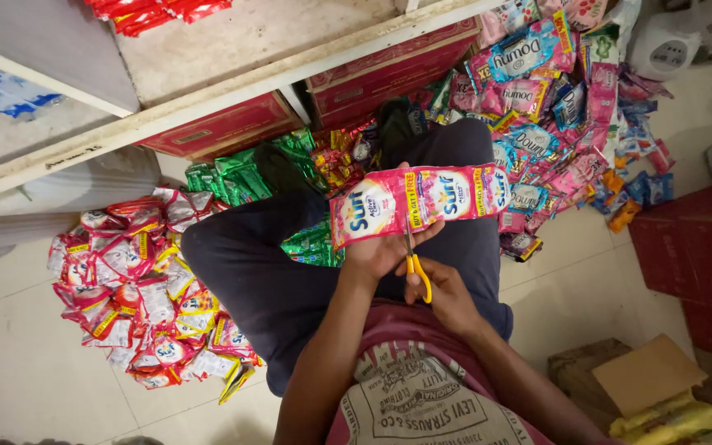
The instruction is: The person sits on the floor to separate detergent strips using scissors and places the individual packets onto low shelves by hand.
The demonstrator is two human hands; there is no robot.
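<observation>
— Where do we stand with the cutting?

— We have the strip of joined pink and red plastic sachets (418, 202) held flat above our lap, stretched sideways over the dark trousers (290, 272). Our left hand (385, 251) pinches its lower edge from beneath, thumb and fingers pressed onto the foil. Our right hand (447, 292) is closed through the yellow loops of the small yellow-handled scissors (414, 255), and the blades point up into the seam between two sachets, near the middle of the strip.

— Are the blades through it yet?

— We cannot tell how far they have bitten; the strip reads as one piece, about three sachets across, so we judge this cut as begun or just about to begin, not finished.

— And what counts as done?

— To the left of the strip, on the pale tiled floor (26, 363), lies a heap of loose red and white sachets (142, 288); we take these as singles, though we cannot say how they got there. Just beyond the strip's left end sit green foil packets (241, 173), and to its right a big pile of pink and blue sachets (554, 91) against the red cardboard cartons (372, 74) under the white shelf (208, 99).

— So what is left?

— At least the seams in the strip we hold. Whether the right-hand pile needs separating we cannot tell from here.
</observation>
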